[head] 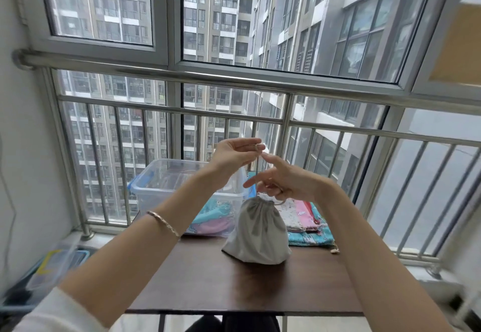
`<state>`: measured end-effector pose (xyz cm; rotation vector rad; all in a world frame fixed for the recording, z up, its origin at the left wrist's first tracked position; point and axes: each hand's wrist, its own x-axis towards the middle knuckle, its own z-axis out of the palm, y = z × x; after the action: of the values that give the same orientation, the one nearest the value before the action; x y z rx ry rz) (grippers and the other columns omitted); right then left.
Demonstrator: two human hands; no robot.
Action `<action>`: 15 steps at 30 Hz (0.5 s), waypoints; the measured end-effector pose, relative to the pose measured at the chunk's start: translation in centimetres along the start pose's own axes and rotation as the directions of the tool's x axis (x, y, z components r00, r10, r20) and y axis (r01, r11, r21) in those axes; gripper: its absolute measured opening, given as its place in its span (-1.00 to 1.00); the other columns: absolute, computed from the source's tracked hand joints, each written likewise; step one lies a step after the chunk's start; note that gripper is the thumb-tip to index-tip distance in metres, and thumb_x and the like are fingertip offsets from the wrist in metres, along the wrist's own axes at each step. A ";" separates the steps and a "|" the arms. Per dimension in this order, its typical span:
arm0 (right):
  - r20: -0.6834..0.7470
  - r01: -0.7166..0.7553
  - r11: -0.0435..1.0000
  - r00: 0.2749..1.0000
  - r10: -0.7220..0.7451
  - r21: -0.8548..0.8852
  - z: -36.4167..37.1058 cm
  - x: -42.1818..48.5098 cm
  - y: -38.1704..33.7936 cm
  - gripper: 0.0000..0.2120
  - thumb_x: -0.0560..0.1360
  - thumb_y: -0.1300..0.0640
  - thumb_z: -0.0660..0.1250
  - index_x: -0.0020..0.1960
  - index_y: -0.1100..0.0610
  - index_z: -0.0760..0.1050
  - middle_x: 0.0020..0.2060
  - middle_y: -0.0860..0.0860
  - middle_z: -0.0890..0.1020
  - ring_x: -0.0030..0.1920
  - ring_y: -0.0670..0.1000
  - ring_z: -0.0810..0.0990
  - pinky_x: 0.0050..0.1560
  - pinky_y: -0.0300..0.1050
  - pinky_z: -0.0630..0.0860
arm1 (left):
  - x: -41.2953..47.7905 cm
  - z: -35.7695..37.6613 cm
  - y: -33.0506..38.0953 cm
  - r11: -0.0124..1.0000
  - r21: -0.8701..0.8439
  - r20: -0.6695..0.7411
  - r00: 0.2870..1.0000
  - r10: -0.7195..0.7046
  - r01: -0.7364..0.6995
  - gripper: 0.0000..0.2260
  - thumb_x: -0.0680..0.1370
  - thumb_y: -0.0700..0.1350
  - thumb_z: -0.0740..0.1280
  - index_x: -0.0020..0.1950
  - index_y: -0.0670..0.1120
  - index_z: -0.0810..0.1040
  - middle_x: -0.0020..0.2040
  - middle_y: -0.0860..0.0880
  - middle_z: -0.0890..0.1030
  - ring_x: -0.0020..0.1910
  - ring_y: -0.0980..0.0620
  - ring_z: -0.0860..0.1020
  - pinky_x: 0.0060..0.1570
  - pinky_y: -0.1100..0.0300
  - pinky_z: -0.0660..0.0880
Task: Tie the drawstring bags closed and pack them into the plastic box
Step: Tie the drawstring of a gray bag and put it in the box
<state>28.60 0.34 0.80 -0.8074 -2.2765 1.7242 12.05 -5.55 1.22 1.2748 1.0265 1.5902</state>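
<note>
1. Tying is in hand: the left hand (235, 154) pinches the cord (257, 167) drawn up from the grey bag (257, 232), which stands mid-table (208, 279).
2. The right hand (285, 183) is at the bag's neck with its forefinger straight; whether it grips anything is unclear.
3. The next move likely needs the taut cord looped into a knot.
4. The bag is soft, gathered cloth; the box (145, 188), far left, is clear rigid plastic.
</note>
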 end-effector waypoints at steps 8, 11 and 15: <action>-0.089 0.116 0.984 0.991 -0.105 0.133 -0.3 -0.6 0.4 -0.69 0.62 0.02 0.19 -0.18 0.19 0.49 -0.44 -0.03 0.40 -0.44 -0.08 0.20 -0.42 -0.20 0.05 | -1.3 2.5 -2.7 0.934 0.354 0.152 0.983 -0.105 0.045 -0.54 0.65 0.13 -0.03 -0.03 -0.21 0.45 -0.23 -0.23 0.49 -0.25 -0.06 0.52 -0.27 0.22 0.53; -0.148 0.100 0.982 0.986 -0.076 0.162 -0.1 -0.6 0.6 -0.64 0.63 -0.03 0.17 -0.13 0.21 0.52 -0.41 0.00 0.41 -0.44 -0.08 0.22 -0.49 -0.27 0.10 | -2.0 2.9 -2.7 0.911 0.410 0.128 0.992 -0.011 -0.043 -0.56 0.66 0.11 -0.09 -0.21 -0.13 0.34 -0.39 -0.05 0.34 -0.50 0.19 0.32 -0.47 0.34 0.27; -0.241 0.128 0.965 0.968 -0.072 0.227 -0.4 -0.6 1.0 -0.70 0.63 0.01 0.18 -0.01 0.25 0.51 -0.43 0.02 0.46 -0.51 -0.09 0.29 -0.58 -0.33 0.19 | -2.3 2.0 -3.5 0.938 0.335 0.211 0.962 -0.172 0.094 -0.61 0.62 0.20 0.04 -0.01 -0.06 0.50 -0.46 0.10 0.26 -0.54 0.18 0.16 -0.58 0.34 0.12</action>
<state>29.62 0.50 0.10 -0.7804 -1.8804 1.7183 14.67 -6.41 -2.42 1.5369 1.2243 1.1633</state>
